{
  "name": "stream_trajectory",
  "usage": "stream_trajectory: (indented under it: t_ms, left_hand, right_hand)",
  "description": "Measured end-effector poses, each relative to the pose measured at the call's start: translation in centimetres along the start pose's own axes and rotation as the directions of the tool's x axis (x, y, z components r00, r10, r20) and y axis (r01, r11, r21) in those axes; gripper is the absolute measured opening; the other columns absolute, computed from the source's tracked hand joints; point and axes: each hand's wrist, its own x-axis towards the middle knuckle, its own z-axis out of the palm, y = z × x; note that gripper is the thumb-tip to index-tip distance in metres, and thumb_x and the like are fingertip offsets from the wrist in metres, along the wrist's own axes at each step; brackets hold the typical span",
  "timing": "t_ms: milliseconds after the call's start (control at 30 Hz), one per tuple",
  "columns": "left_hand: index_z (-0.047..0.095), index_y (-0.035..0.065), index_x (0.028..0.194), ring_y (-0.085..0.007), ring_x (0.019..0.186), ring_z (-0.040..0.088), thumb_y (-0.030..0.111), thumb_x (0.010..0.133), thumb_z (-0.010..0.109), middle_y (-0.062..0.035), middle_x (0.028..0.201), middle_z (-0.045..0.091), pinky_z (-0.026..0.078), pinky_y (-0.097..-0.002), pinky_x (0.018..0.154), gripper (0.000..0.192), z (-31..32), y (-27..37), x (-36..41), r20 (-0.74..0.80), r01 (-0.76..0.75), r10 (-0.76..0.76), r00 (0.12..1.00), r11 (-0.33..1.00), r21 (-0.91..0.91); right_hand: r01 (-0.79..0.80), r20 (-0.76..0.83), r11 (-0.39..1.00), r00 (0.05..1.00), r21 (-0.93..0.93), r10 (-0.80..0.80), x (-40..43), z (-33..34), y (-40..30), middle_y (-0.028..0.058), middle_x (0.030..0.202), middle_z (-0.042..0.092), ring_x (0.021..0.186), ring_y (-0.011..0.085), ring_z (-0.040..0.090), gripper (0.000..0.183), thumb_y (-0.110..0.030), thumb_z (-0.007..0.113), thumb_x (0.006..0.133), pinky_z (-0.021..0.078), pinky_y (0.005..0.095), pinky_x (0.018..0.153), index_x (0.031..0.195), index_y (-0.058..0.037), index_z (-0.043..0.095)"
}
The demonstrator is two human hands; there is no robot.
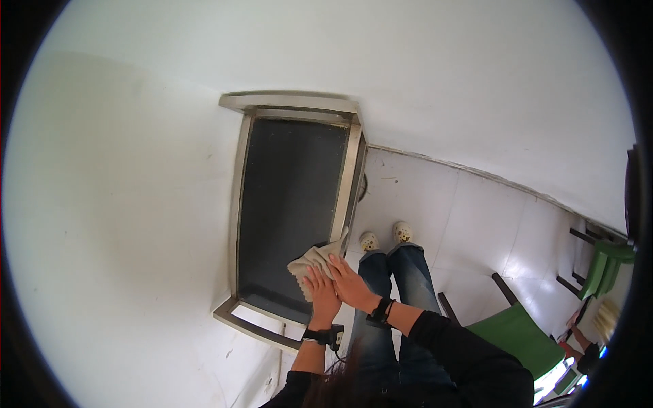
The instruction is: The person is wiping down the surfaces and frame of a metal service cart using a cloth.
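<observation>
A beige cloth (311, 260) with a zigzag-cut edge lies bunched over the near right corner of a cart's black top (291, 204). My left hand (324, 298) rests on it, fingers stretched forward across the fabric. Beside it, touching, my right hand (352, 285) holds the cloth near the metal rim, thumb and fingers over its folds. One corner of the cloth sticks up past the rim. The fabric hides what is beneath it and parts of the fingertips. Light metal framing (347, 178) borders the black top, with a raised bar at each end.
White walls (127, 178) stand against the cart's left side and far end. A dark wheel (363, 187) shows below its right side. On the tiled floor are my shoes (368, 240), a green-seated stool (520, 336) and green stools (602, 270). Another person's arm (576, 336) appears at lower right.
</observation>
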Motion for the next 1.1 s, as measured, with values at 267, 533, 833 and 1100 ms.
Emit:
stream_trajectory:
  t_ms: [267, 533, 833, 1100]
  left_hand:
    - [0.021, -0.0027, 0.126, -0.0395, 0.124, 0.008, 0.024, 0.069, 0.056, -0.0224, 0.132, 0.017, 0.005, -0.0549, 0.096, 0.073, -4.1, 2.4, 12.6, -0.123, -0.114, 0.101, 0.987, 0.988, -0.102]
    - [0.02, -0.0026, 0.127, -0.0356, 0.125, 0.005, 0.022, 0.068, 0.058, -0.0215, 0.133, 0.014, 0.002, -0.0527, 0.097, 0.074, -4.6, 2.8, 16.9, -0.289, -0.144, 0.098, 0.952, 0.979, -0.141]
    - [0.026, -0.0041, 0.124, -0.0397, 0.123, 0.011, 0.02, 0.079, 0.043, -0.0245, 0.13, 0.02, 0.004, -0.0534, 0.097, 0.054, 1.2, -0.8, -2.0, -0.076, 0.194, -0.204, 0.976, 0.972, -0.13]
    - [0.027, -0.0014, 0.124, -0.04, 0.123, 0.01, 0.02, 0.077, 0.045, -0.0234, 0.132, 0.019, 0.004, -0.0542, 0.096, 0.055, 0.1, 1.6, 2.7, -0.207, 0.288, -0.313, 0.927, 0.947, -0.141]
  right_hand:
    - [-0.072, -0.215, 0.918, 0.976, -0.39, -0.015, 8.9, -8.1, 5.3, 0.018, 0.131, 0.021, 0.109, 0.0409, 0.032, 0.067, -0.03, 0.054, 0.071, 0.0292, 0.0421, 0.093, 0.124, 0.0007, 0.026]
    - [-0.124, -0.206, 0.935, 0.977, -0.332, 0.056, 13.5, -10.5, 6.1, 0.0209, 0.133, 0.014, 0.11, 0.0414, 0.031, 0.064, -0.029, 0.049, 0.076, 0.0305, 0.0405, 0.092, 0.123, 0.0055, 0.023]
    - [0.155, 0.072, 0.875, 0.988, -0.458, -0.137, 1.6, 0.3, -0.8, 0.0226, 0.124, 0.03, 0.104, 0.0464, 0.034, 0.052, -0.029, 0.048, 0.075, 0.0257, 0.0492, 0.093, 0.114, 0.0044, 0.04]
    - [0.064, 0.013, 0.846, 0.998, -0.53, -0.067, 3.6, -1.9, -0.3, 0.0156, 0.127, 0.029, 0.1, 0.0436, 0.038, 0.051, -0.027, 0.049, 0.076, 0.0279, 0.047, 0.092, 0.118, -0.0024, 0.038]
